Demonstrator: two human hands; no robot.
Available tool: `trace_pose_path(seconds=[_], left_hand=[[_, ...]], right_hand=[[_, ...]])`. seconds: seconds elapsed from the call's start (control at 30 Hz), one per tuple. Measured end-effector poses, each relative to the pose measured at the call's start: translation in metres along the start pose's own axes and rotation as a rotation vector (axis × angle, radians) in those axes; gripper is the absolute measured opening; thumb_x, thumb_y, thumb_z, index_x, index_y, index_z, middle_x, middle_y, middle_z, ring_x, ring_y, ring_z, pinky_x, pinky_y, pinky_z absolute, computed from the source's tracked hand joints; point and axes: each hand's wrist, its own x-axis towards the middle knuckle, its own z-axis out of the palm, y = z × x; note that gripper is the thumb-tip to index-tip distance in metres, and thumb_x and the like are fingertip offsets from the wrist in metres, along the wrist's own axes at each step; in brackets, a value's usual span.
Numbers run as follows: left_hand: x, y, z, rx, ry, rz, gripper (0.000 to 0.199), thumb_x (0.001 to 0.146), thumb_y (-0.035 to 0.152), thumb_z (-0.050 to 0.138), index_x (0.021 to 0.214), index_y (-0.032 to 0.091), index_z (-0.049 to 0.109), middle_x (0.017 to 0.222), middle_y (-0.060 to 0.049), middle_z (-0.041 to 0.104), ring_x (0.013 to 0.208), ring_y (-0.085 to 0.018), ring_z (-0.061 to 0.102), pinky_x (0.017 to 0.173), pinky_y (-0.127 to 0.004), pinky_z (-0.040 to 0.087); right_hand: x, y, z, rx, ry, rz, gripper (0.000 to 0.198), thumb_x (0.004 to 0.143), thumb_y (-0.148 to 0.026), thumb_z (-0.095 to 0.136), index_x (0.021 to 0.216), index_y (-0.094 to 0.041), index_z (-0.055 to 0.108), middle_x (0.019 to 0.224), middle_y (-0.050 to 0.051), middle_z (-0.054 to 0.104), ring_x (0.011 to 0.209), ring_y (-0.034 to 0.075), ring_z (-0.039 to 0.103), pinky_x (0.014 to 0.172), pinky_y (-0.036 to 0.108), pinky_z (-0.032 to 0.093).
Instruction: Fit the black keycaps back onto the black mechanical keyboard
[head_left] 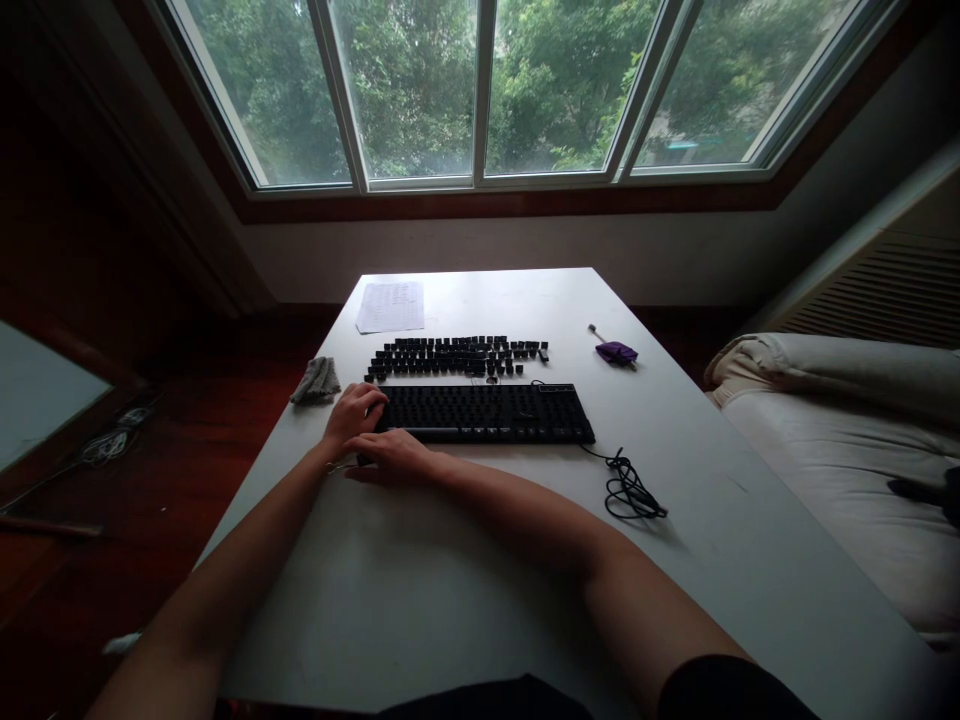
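A black full-size keyboard (487, 415) lies across the middle of the white table. My left hand (354, 412) is at its left end, fingers curled over the back left corner and closed on it. Reaching across from the right, my right hand (396, 455) rests at the front left corner, its fingers pointing left and drawn together. A thin shiny wire-like piece (335, 467) shows by its fingertips; what the fingers hold is mostly hidden. Behind the keyboard, loose black keycaps (442, 357) stand in several rows.
The white table (420, 600) bears a printed sheet (391, 307) at the back left and a grey cloth (316, 381) left of the keyboard. A purple bundle (616, 353) with a thin stick lies back right. A coiled black cable (632, 492) sits front right.
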Motion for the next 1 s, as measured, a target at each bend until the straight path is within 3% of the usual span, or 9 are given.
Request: trace_pose_path(seconds=[0.13,0.33,0.57,0.73,0.87,1.0], left_hand=[[-0.010,0.003,0.000,-0.046,-0.029,0.006,0.019,0.092,0.027,0.055,0.103,0.024,0.070,0.113,-0.007,0.065,0.109,-0.025,0.056,0.099,-0.041,0.050],[-0.018,0.011,-0.003,-0.078,-0.079,0.020,0.021,0.086,0.028,0.063,0.104,0.022,0.072,0.110,-0.009,0.067,0.107,-0.028,0.057,0.094,-0.044,0.052],[-0.017,0.025,-0.019,-0.155,-0.145,0.117,0.019,0.092,0.036,0.060,0.102,0.025,0.072,0.119,-0.008,0.065,0.113,-0.026,0.057,0.100,-0.044,0.050],[-0.019,0.023,-0.026,-0.206,-0.178,0.133,0.024,0.085,0.039,0.070,0.105,0.027,0.070,0.122,-0.008,0.064,0.114,-0.028,0.057,0.099,-0.045,0.050],[-0.019,0.021,-0.027,-0.219,-0.169,0.107,0.031,0.080,0.038,0.075,0.107,0.027,0.065,0.123,-0.007,0.063,0.116,-0.029,0.057,0.100,-0.047,0.050],[-0.018,0.020,-0.030,-0.222,-0.217,0.126,0.023,0.081,0.036,0.073,0.099,0.025,0.064,0.126,-0.007,0.062,0.118,-0.029,0.055,0.100,-0.046,0.050]], right_hand=[[0.001,0.004,-0.006,0.024,0.077,-0.002,0.033,0.099,-0.049,0.053,0.115,-0.022,0.063,0.107,0.006,0.069,0.087,0.016,0.063,0.070,0.023,0.041],[0.005,0.020,-0.023,0.110,0.242,0.154,0.028,0.102,-0.040,0.048,0.118,-0.022,0.061,0.121,0.007,0.065,0.102,0.017,0.063,0.082,0.024,0.043],[0.010,0.042,-0.033,0.279,0.472,0.372,0.036,0.105,-0.039,0.036,0.102,-0.017,0.064,0.093,0.003,0.067,0.084,0.015,0.060,0.079,0.025,0.042],[0.012,0.056,-0.038,0.339,0.645,0.441,0.031,0.101,-0.036,0.043,0.097,-0.019,0.069,0.096,0.004,0.063,0.089,0.016,0.059,0.082,0.027,0.044],[0.012,0.067,-0.042,0.340,0.691,0.493,0.030,0.096,-0.040,0.052,0.095,-0.020,0.074,0.091,0.003,0.059,0.079,0.015,0.057,0.075,0.027,0.045],[0.011,0.072,-0.045,0.397,0.701,0.468,0.029,0.096,-0.041,0.053,0.098,-0.020,0.073,0.091,0.003,0.064,0.080,0.016,0.059,0.075,0.027,0.045]])
